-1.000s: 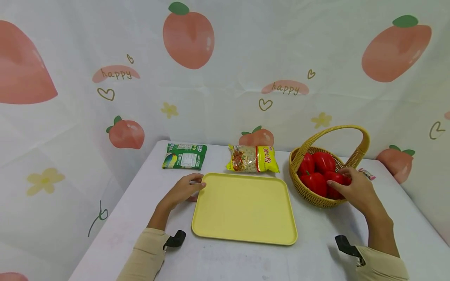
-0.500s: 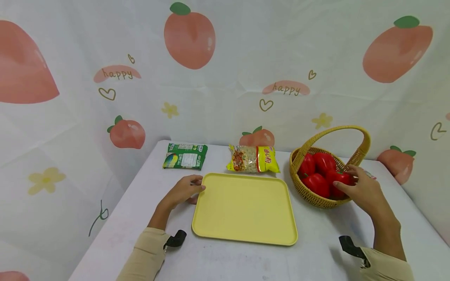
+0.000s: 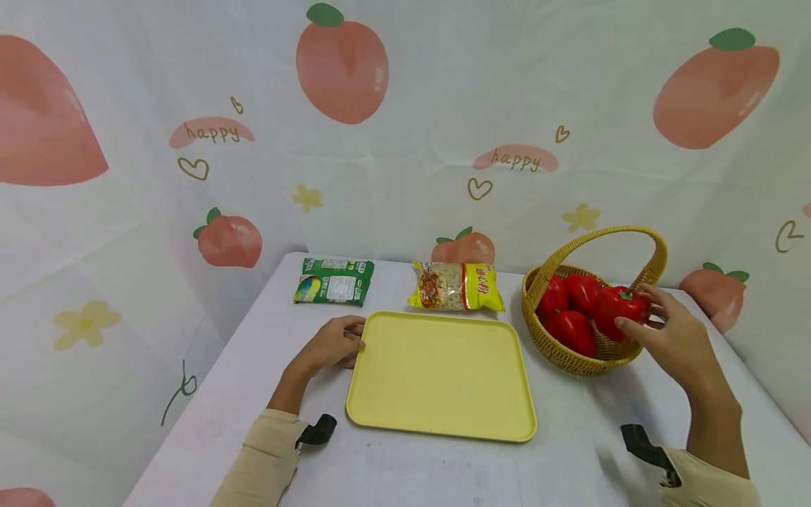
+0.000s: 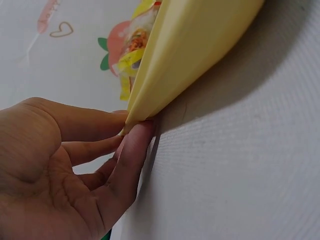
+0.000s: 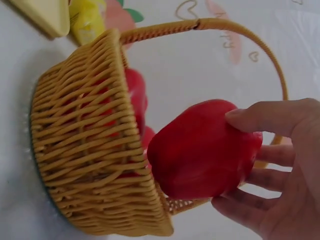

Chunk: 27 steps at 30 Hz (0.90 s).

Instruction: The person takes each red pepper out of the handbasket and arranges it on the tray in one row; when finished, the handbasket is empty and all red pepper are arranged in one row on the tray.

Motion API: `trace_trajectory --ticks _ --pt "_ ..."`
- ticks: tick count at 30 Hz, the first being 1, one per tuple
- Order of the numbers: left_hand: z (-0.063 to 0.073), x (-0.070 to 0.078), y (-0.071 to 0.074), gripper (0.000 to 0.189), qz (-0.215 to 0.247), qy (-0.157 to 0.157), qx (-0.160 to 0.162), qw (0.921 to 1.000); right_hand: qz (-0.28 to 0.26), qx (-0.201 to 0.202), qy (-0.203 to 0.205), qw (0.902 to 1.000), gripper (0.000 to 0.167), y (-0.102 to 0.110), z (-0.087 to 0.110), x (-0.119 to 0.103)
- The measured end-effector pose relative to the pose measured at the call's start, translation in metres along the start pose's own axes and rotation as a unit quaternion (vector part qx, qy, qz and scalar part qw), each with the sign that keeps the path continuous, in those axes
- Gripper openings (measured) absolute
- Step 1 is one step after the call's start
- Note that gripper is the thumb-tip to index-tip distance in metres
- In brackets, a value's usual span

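Observation:
My left hand point(image 3: 331, 343) pinches the left rim of a yellow tray point(image 3: 443, 377) between thumb and fingers. The left wrist view shows the tray's edge point(image 4: 170, 65) caught in those fingertips, tilted in that picture. On the right, my right hand point(image 3: 678, 338) grips a red bell pepper point(image 3: 617, 310) with a green stem. That pepper point(image 5: 205, 150) is at the mouth of a wicker basket point(image 3: 570, 362), raised above its rim in the right wrist view. Several other red peppers point(image 3: 570, 331) lie inside the basket, partly hidden by its woven wall point(image 5: 95, 135) in the right wrist view.
Behind the tray lie a green packet point(image 3: 334, 282) and a yellow clear-windowed food bag point(image 3: 456, 286). The basket's tall handle point(image 3: 608, 231) arches over the peppers. A white patterned curtain point(image 3: 405, 141) hangs behind the white table point(image 3: 405, 472).
My right hand has lifted one red pepper up and to the right from among the others in the basket. The left hand stays at the tray's left rim.

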<state>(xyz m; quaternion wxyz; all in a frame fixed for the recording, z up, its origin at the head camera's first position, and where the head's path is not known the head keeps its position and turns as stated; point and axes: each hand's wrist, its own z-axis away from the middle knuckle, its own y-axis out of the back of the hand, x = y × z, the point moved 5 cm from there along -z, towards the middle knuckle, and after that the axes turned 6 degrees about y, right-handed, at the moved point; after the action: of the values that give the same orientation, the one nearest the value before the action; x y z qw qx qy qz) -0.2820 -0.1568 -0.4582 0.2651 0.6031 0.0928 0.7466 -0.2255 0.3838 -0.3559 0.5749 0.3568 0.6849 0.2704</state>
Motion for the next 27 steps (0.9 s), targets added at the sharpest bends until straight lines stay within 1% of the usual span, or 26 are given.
trace_trajectory --ticks 3,7,11,14,17,20,27 --pt "0.001 0.001 0.001 0.057 -0.009 -0.002 0.003 1.0000 -0.018 0.000 0.017 0.9997 0.087 0.002 -0.001 -0.003" --pt "0.002 0.002 0.003 0.058 -0.015 -0.005 0.006 0.9999 -0.055 -0.005 0.040 0.9977 0.081 0.001 0.001 -0.009" --pt "0.001 0.001 0.004 0.058 -0.013 -0.005 0.007 0.9999 -0.124 -0.014 0.065 0.9900 0.070 -0.002 0.003 -0.016" --pt "0.001 -0.001 0.004 0.058 -0.012 -0.004 0.008 0.9999 -0.162 -0.028 0.077 0.9835 0.068 -0.008 0.004 -0.024" --pt "0.000 -0.002 0.003 0.057 -0.013 -0.005 0.008 0.9999 -0.179 -0.051 0.086 0.9788 0.068 -0.019 0.003 -0.036" --pt "0.000 -0.002 0.002 0.057 -0.011 -0.006 0.008 0.9999 -0.183 -0.071 0.100 0.9755 0.068 -0.032 0.002 -0.048" --pt "-0.001 -0.002 0.001 0.056 -0.004 0.000 0.010 0.9999 -0.179 -0.095 0.143 0.9688 0.069 -0.062 -0.003 -0.077"
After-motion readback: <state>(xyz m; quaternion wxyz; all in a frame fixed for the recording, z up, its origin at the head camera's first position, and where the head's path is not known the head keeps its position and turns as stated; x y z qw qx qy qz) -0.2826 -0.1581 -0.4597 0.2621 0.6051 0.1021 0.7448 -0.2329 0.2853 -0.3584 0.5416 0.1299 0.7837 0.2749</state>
